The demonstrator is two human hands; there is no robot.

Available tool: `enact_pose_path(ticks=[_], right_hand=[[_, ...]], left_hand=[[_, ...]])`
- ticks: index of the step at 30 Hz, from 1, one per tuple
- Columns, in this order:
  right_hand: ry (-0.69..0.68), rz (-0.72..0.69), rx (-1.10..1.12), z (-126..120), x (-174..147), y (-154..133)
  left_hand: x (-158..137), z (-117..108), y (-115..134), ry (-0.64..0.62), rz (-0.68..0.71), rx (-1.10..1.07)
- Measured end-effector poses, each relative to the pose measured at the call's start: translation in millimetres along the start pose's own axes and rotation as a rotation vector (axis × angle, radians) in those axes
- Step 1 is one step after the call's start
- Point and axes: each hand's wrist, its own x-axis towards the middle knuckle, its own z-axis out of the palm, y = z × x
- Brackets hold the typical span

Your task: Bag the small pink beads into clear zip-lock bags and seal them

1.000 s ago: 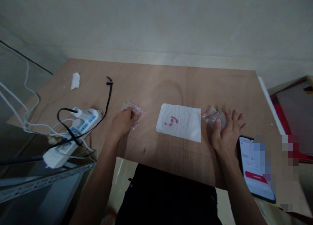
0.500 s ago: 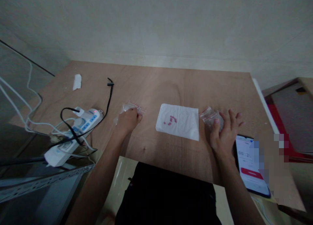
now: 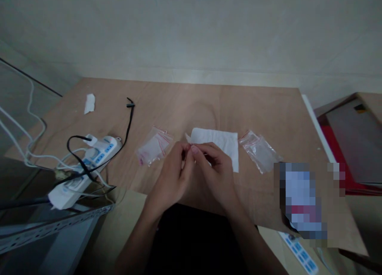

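My left hand and my right hand meet over the near left part of a white tissue. Thumbs and fingers of both are pinched together, tip to tip. What they hold is tiny and mostly hidden; a pinkish speck and a thin pale line show between the fingertips. Left of my hands lies a clear zip bag with pink bits in its near corner. Another clear zip bag lies to the right, its contents too faint to tell. My hands cover part of the tissue.
A white power strip with tangled cords sits at the table's left edge. A black cable and a paper scrap lie farther back. On the right is a blurred-out phone; a second power strip shows below the table edge.
Both hands have left the two zip bags and come together in the middle over the tissue. The left bag now shows fully. The pink bits seen on the tissue are hidden behind my hands.
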Motion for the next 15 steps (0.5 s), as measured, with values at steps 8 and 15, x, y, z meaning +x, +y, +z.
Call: enact_pose_path(ticks=[8,15], right_hand=[[-0.077,0.002,-0.204,-36,-17,16],[0.068,-0.143,-0.639,-57,-29,16]], left_hand=[[-4,29,-4,-0.128,-0.075,-0.006],[-6,32,5,-0.153,-0.099,0.211]])
